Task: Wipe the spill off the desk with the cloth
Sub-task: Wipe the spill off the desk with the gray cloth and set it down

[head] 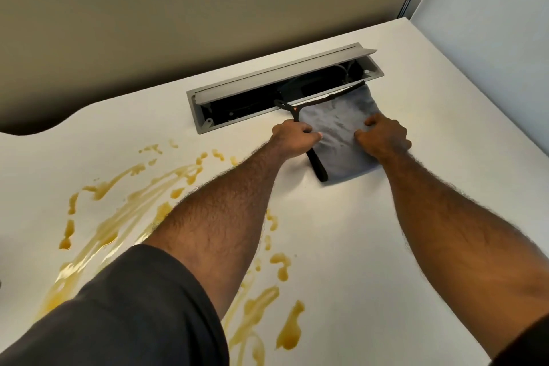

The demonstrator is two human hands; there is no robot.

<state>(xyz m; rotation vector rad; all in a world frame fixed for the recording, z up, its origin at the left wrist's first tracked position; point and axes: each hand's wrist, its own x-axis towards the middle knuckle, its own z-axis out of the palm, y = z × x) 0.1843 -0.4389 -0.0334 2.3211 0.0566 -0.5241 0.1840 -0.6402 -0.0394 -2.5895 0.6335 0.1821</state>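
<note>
The grey cloth (341, 134) lies folded on the white surface (416, 217), just in front of the right half of a recessed cable tray (208, 125). A black edging strip runs along its far edge and down its left side, and its far edge touches the tray's front rim. The tray's grey lid (282, 71) is tipped up, showing dark cables inside.

The spill (118, 217) is an amber liquid spread over the left and near part of the surface, in long smeared streaks with separate drops and puddles around them. It lies well apart from the cloth, with bare white surface between the two. Some of it passes under the left forearm.

The surface's far edge curves inward at the left. Behind it stands a beige partition wall (208, 3), and a pale panel (490, 24) closes the right side at the corner.

The left hand (294, 138) is curled closed on the cloth's left edge, at the black strip. The right hand (383, 137) is curled closed on the cloth's right side, bunching the fabric. Both arms reach forward; the left one wears a dark short sleeve (133, 306).
</note>
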